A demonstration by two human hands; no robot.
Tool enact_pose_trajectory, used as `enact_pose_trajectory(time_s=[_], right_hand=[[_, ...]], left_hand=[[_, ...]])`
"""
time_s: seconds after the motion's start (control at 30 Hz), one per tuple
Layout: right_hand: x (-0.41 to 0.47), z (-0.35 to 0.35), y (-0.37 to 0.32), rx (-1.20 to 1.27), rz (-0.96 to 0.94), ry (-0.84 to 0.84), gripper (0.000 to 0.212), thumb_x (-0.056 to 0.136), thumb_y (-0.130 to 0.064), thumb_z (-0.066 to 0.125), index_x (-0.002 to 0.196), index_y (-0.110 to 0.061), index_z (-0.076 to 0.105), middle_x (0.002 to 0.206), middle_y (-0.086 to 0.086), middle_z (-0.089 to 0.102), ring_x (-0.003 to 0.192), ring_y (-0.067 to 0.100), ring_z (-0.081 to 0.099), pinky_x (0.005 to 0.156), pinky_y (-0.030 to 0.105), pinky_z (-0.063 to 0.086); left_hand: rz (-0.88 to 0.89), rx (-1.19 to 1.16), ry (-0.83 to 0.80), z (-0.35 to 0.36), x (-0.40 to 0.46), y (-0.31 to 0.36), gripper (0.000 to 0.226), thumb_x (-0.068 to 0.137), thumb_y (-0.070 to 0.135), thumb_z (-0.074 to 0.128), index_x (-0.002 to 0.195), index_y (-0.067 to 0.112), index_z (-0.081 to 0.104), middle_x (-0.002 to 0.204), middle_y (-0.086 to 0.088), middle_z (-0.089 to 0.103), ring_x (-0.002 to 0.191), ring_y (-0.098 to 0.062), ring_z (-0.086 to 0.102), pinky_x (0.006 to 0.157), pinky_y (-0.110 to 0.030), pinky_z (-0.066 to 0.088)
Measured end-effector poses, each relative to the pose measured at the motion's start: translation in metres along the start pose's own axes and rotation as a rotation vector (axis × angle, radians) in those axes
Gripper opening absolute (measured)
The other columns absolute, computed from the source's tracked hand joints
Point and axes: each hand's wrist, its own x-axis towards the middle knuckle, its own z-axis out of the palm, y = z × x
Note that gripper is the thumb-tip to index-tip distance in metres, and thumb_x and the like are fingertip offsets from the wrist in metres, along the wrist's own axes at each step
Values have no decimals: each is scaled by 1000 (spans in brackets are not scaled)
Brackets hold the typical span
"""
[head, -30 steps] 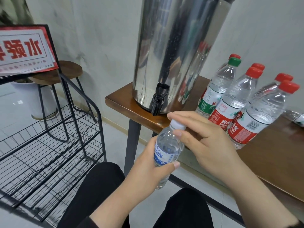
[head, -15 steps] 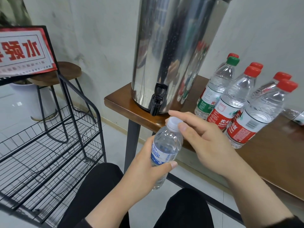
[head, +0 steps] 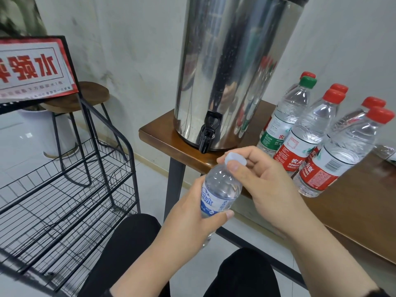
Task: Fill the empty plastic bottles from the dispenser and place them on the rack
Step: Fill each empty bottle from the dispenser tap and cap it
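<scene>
My left hand [head: 188, 219] grips a small clear bottle [head: 220, 189] with a blue and white label, held in front of the table edge. My right hand [head: 263, 181] pinches its white cap [head: 235, 160] between thumb and fingers; I cannot tell whether the cap is still on the neck. The steel dispenser [head: 231, 67] stands on the wooden table [head: 353, 213], its black tap [head: 206, 137] just above and left of the cap. Several larger bottles with red caps and one with a green cap [head: 285, 116] stand right of the dispenser. The black wire rack [head: 64, 189] is at the left.
A red and white sign [head: 32, 69] sits on top of the rack. Behind it stand a wooden stool [head: 85, 95] and a white pot [head: 42, 129]. My knees in black trousers are below the hands. A pale wall runs behind the table.
The bottle has tilted and shifted slightly left and up. My right fingers have curled tighter round the cap, which now shows more of its top.
</scene>
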Motion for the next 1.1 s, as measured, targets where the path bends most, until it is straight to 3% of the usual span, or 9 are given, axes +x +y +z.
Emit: enact_pose_trajectory(time_s=[0.1, 0.23, 0.47, 0.63, 0.87, 1.0, 1.1], right_hand=[[-1, 4, 1, 16, -7, 30, 31, 93, -46, 63, 110, -20, 67, 108, 0, 75, 103, 15, 71, 85, 37, 60], [-3, 0, 1, 104, -45, -101, 40, 101, -42, 45, 131, -19, 59, 125, 4, 70, 120, 24, 65, 96, 45, 56], [1, 9, -6, 128, 8, 91, 10, 101, -30, 59, 103, -28, 69, 109, 1, 75, 101, 17, 72, 83, 36, 58], [-2, 0, -17, 98, -32, 24, 32, 97, -38, 52, 121, -21, 64, 114, -3, 75, 108, 14, 69, 94, 35, 57], [-6, -6, -28, 16, -74, 164, 16, 104, -33, 55, 107, -28, 70, 114, -3, 73, 107, 12, 68, 96, 45, 57], [-6, -24, -43, 74, -131, 255, 23, 97, -34, 61, 116, -23, 68, 115, -10, 74, 109, 3, 68, 96, 29, 55], [-5, -47, -39, 33, -176, 418, 33, 94, -40, 59, 123, -26, 64, 119, -11, 73, 116, 0, 64, 97, 19, 51]], left_hand=[[10, 2, -12, -2, 0, 2, 61, 86, 45, 77, 135, 51, 41, 122, 29, 63, 116, 7, 59, 96, -18, 49], [-2, -46, -105, -9, 0, 7, 54, 87, 43, 77, 129, 52, 45, 118, 30, 65, 112, 9, 61, 94, -20, 49], [63, 69, 80, 5, 0, 11, 56, 86, 51, 74, 128, 56, 37, 115, 30, 61, 108, 9, 58, 87, -15, 48], [55, -16, -44, -2, 6, 19, 55, 85, 43, 76, 127, 53, 42, 115, 32, 63, 110, 11, 59, 86, -13, 46], [126, 51, 38, 16, 14, 30, 55, 84, 48, 77, 122, 55, 37, 107, 31, 64, 102, 12, 60, 79, -11, 48], [192, -28, 52, 28, 30, 46, 64, 84, 38, 81, 133, 46, 40, 119, 26, 64, 112, 7, 61, 92, -18, 51], [219, -69, 108, 32, 52, 64, 58, 87, 31, 80, 132, 33, 43, 118, 19, 64, 108, 8, 60, 87, -8, 48]])
